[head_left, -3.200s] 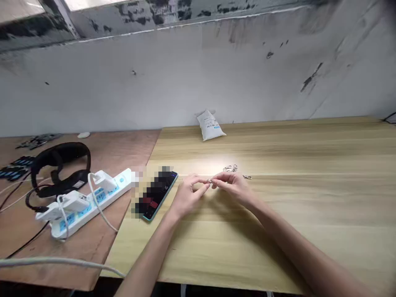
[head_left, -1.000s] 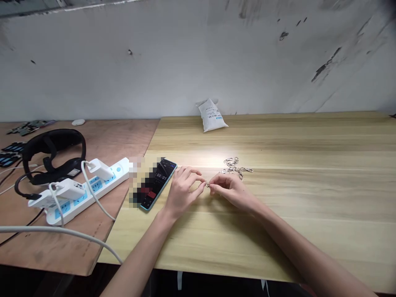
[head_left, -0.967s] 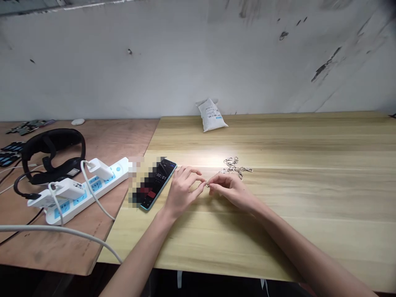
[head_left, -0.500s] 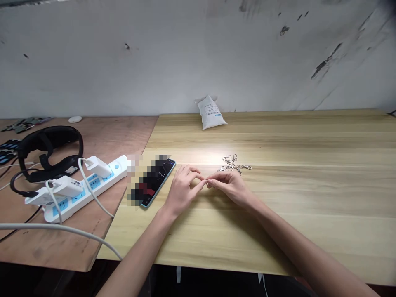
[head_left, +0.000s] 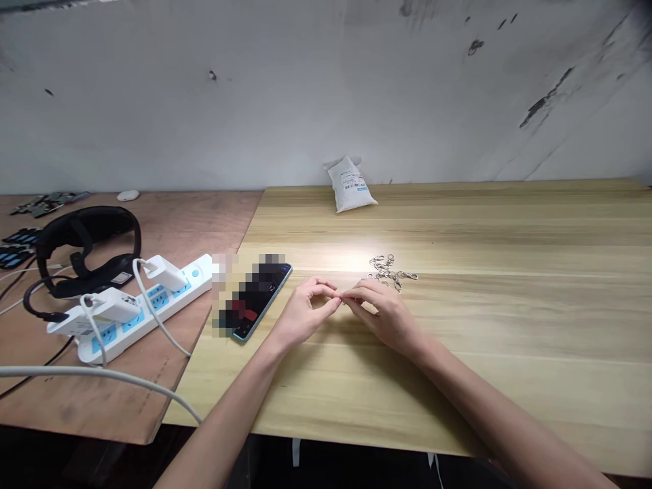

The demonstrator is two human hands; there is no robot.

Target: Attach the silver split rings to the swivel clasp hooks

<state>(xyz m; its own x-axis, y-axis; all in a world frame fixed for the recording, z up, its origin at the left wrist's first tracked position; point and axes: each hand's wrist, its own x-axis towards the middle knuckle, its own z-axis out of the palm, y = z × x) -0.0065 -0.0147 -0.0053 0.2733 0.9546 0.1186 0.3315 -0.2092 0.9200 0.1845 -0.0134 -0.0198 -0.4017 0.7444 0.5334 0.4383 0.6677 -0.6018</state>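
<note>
"There's the metal piece (head_left: 343, 303), over the table (head_left: 509, 326), right where the fingertips meet! Most of it's covered, so its full shape I can't tell."

"How does it handle, you'd say?"

"Light, I'd guess, stiff and hard to break, but smooth enough to slip. Pinch it by the edges, fingertips only."

"And the hands?"

"Left hand (head_left: 305, 314): thumb and forefinger closed on it, the rest loosely curled. Right hand (head_left: 390, 318): thumb and fingertips nipping it from the other side, palm hollow."

"Just beyond the right hand, a loose cluster of clasps (head_left: 396, 280)!"

"Phone (head_left: 272, 292) beside the left, pouch (head_left: 352, 190) at the back by the wall (head_left: 285, 102)."
</note>
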